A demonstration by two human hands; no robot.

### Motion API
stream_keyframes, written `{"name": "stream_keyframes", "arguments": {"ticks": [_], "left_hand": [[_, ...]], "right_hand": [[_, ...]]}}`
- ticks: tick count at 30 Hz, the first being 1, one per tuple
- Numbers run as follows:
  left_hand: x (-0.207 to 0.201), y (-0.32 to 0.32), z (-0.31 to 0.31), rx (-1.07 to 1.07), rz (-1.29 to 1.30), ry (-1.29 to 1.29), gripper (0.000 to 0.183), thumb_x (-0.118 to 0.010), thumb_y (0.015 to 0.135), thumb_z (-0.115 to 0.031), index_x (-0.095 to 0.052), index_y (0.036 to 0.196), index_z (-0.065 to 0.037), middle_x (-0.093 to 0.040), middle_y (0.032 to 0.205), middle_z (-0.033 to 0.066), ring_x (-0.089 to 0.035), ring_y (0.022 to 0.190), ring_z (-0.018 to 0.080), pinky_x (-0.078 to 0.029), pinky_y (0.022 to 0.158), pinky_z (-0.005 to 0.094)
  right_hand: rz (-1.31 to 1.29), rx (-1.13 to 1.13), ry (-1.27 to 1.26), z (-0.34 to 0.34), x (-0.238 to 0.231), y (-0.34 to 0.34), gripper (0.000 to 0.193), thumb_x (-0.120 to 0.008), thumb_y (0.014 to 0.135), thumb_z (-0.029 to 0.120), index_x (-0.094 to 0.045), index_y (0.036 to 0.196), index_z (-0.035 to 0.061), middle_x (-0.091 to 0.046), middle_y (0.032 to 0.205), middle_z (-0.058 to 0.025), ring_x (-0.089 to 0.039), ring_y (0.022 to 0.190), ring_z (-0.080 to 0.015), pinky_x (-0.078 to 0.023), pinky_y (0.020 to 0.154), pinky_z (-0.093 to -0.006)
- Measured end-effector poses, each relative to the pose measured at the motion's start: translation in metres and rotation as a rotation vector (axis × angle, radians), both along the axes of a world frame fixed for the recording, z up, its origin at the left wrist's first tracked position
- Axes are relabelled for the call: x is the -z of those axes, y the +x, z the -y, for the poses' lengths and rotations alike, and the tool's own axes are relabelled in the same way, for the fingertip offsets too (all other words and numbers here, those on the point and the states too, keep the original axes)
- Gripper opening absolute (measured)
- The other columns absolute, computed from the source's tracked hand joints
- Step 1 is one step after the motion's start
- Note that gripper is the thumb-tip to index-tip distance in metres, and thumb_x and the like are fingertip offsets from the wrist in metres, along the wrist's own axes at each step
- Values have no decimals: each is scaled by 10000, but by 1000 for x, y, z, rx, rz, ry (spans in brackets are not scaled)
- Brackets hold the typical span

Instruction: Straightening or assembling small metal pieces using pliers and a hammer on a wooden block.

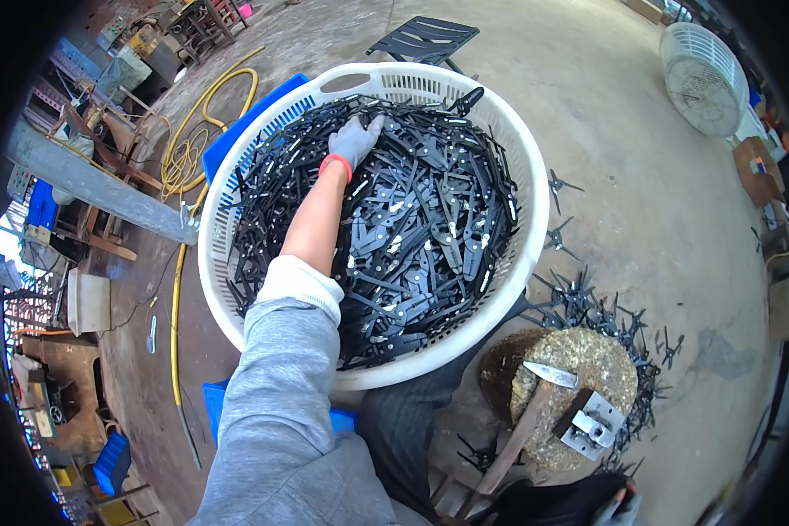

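My left hand [354, 142], in a grey glove with a red cuff, reaches onto the far part of a heap of black pliers-like tools [412, 237]. Its fingers look spread, though their tips are partly hidden among the tools. A large white slotted plastic basket [535, 206] holds the heap. At the lower right edge, only a small part of my right hand [622, 501] shows beside dark cloth, its grip hidden. Close to it stands a round, rough block [618, 364] carrying a metal fixture [593, 427] and a hammer [535, 412].
More black tools [579, 298] lie scattered around the block on the concrete floor. Beyond the basket is a black folding stool [423, 39]. A yellow hose [177, 333] runs along the left, near a grey post [96, 184]. Another white basket [703, 79] stands far right.
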State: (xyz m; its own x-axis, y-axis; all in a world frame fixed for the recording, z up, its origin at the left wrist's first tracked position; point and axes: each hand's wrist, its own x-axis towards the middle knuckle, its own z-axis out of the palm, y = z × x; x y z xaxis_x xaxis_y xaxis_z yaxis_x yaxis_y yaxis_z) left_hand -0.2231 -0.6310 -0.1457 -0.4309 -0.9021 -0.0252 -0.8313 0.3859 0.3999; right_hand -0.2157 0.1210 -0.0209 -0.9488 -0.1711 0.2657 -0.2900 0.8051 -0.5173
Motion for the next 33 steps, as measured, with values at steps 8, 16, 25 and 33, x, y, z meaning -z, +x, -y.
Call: {"name": "stream_keyframes", "arguments": {"ticks": [8, 16, 25, 33], "left_hand": [[-35, -50, -37, 33, 361, -272, 686, -355, 869, -635, -410, 1381, -181, -291, 1476, 100, -258, 1360, 282, -172, 1069, 539], [-22, -51, -117, 617, 240, -422, 639, -353, 902, -585, -381, 1388, -171, -334, 1445, 144, -277, 1347, 328, -204, 1088, 487], [-66, -58, -95, 456, 373, 40, 751, -270, 905, -624, -233, 1453, -111, -153, 1530, 80, -144, 1405, 290, -150, 1118, 483], [-64, 127, -178, 652, -319, 104, 640, -443, 942, -411, -313, 1369, 48, -330, 1421, 227, -303, 1343, 298, -226, 1107, 332]], "right_hand": [[22, -28, 89, 6, -5, 1, 192, -572, 909, 146, -628, 982, -22, -648, 900, -143, -606, 807, -239, -479, 776, -327], [52, -12, -13, -27, 6, 9, 196, -532, 921, 153, -594, 977, -24, -630, 941, -143, -595, 862, -269, -459, 823, -337], [57, -50, -17, -40, 24, 5, 213, -502, 919, 167, -571, 941, -33, -615, 941, -152, -590, 875, -282, -446, 811, -342], [-22, -113, -73, -45, 26, 1, 287, -508, 943, 243, -581, 944, -35, -616, 874, -131, -581, 819, -234, -447, 789, -319]]}}
